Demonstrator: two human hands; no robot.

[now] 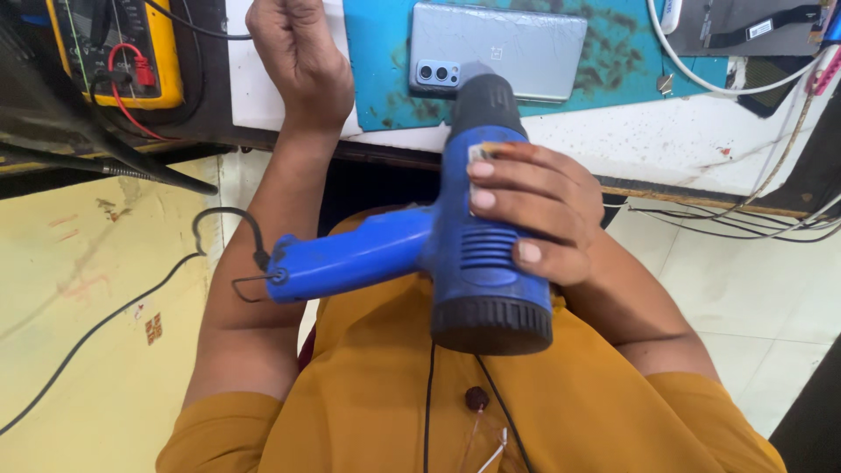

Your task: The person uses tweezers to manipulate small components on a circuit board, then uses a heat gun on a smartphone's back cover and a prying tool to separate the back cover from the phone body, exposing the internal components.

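My right hand (536,210) is wrapped around the barrel of a blue heat gun (473,263). Its dark nozzle points away from me at a grey phone (517,48), and its handle sticks out to the left. The phone lies back up, cameras showing, on a teal work mat (377,61). My left hand (298,52) rests as a closed fist on the white table by the mat's left edge. A black wire runs up to the fist; I cannot tell whether the hand grips it.
A yellow multimeter (158,52) with red and black leads sits at the far left. The white table (666,140) carries a white cable (701,79) at the right. The heat gun's black cord (105,320) trails left over the floor.
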